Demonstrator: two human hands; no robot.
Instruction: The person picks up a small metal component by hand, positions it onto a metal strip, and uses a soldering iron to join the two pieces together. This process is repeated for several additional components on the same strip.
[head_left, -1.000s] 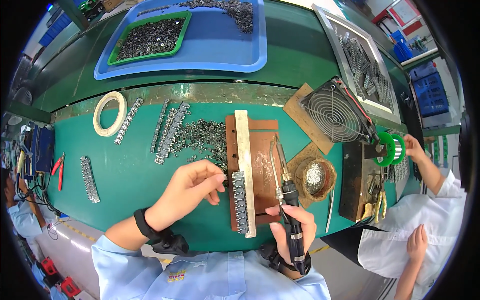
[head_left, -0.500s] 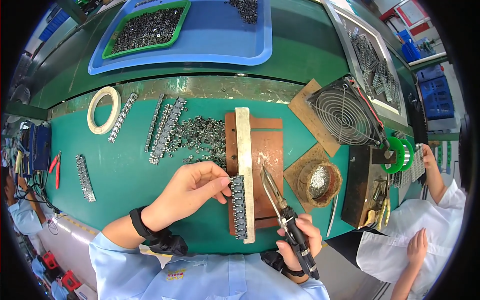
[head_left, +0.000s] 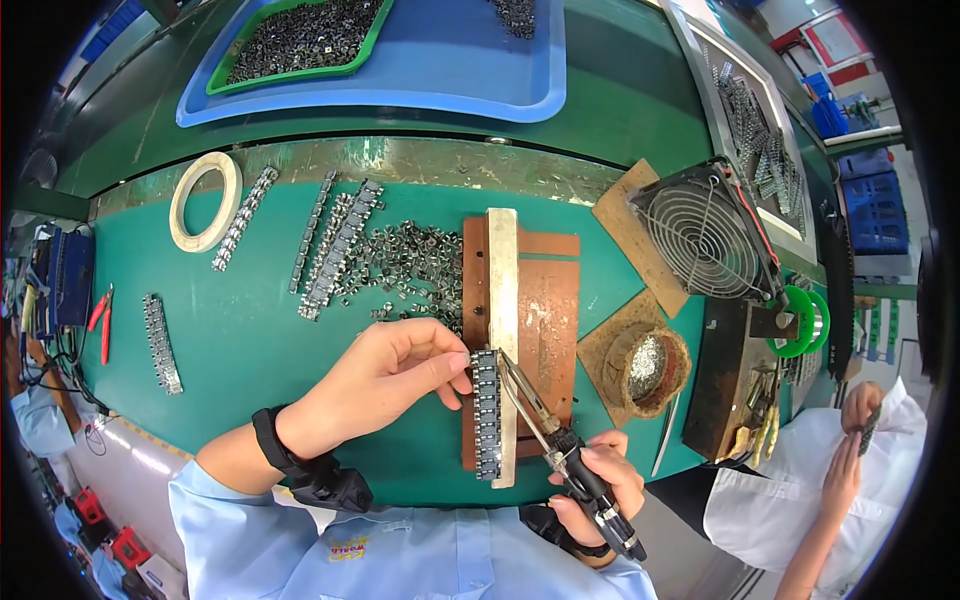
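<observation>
My left hand (head_left: 365,390) is closed in a pinch at the far end of a strip of small black electronic parts (head_left: 487,415). That strip lies along the left side of a pale metal bar (head_left: 503,270), which is set on a brown board (head_left: 548,320). In my right hand (head_left: 612,482) is a black soldering iron (head_left: 572,455) with a thin tube alongside. Its tip meets the far end of the strip, close to my left fingertips. Loose small metal parts (head_left: 420,265) are heaped just beyond my left hand.
Finished-looking strips (head_left: 340,245), a tape roll (head_left: 180,215) and red cutters (head_left: 104,325) lie left. To the right stand a fan (head_left: 700,230), a round solder pot (head_left: 648,370) and a green wire spool (head_left: 800,320). A blue tray (head_left: 440,75) is beyond; a co-worker (head_left: 820,490) is at right.
The soldering iron in my right hand has swung left, bringing its tip from over the brown board to the strip's far end. The co-worker's hands have come together. My left pinch stays put.
</observation>
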